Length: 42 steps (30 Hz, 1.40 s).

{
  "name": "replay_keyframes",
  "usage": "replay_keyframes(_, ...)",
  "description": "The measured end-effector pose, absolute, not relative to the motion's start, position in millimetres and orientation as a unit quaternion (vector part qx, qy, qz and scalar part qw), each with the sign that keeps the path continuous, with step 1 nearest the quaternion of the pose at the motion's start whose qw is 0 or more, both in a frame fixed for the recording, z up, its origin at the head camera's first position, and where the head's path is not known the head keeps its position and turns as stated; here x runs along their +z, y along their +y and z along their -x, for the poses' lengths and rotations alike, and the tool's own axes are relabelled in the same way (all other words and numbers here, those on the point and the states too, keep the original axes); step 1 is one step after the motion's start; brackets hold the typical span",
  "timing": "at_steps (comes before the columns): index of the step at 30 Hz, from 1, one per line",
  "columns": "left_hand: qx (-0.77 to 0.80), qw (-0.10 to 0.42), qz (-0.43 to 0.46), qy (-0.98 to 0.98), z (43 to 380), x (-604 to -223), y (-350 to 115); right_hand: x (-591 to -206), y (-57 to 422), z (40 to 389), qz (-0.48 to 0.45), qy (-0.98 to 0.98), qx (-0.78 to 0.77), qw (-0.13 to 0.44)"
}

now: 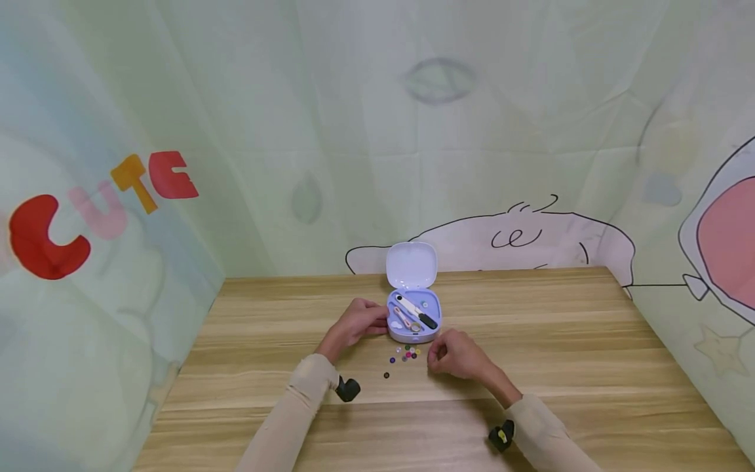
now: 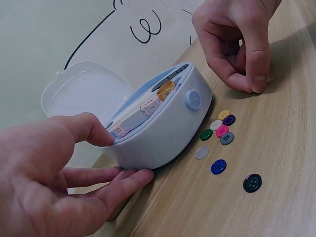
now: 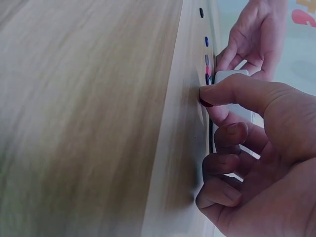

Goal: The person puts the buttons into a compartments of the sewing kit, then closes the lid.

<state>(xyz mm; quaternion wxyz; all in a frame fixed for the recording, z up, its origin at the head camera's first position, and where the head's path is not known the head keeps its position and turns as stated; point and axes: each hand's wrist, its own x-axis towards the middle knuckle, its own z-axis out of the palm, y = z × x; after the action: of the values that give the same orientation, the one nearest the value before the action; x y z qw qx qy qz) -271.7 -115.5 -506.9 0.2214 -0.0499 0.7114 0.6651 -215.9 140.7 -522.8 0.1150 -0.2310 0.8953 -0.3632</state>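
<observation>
An open pale blue sewing box (image 1: 414, 337) stands on the table with its white lid (image 1: 411, 265) tipped back. Inside lie a white-and-black seam ripper-like tool (image 1: 420, 313), a rolled tape measure (image 2: 136, 118) and a yellowish ring (image 2: 166, 90). My left hand (image 1: 361, 320) grips the box's left side, thumb at the rim and fingers low against the outer wall. Close to the box's front right corner, my right hand (image 1: 457, 354) pinches a dark red button (image 3: 205, 102) between thumb and forefinger, just over the tabletop.
Several loose buttons in mixed colours lie in front of the box, among them a pink one (image 2: 222, 131), a blue one (image 2: 218, 166) and a black one (image 2: 252, 182). Behind the wooden table (image 1: 531, 328) hangs a printed curtain (image 1: 354, 131).
</observation>
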Motion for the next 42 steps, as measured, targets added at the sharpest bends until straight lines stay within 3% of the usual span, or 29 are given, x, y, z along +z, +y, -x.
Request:
replay_keyframes(23,0.666,0.223,0.054,0.710,273,-509,-116,-513,147,226,0.241,0.861,-0.417,0.165)
replay_keyframes(42,0.662,0.221,0.054,0.714,273,-510,-116,-485,156,245,0.116,0.848,-0.495,0.153)
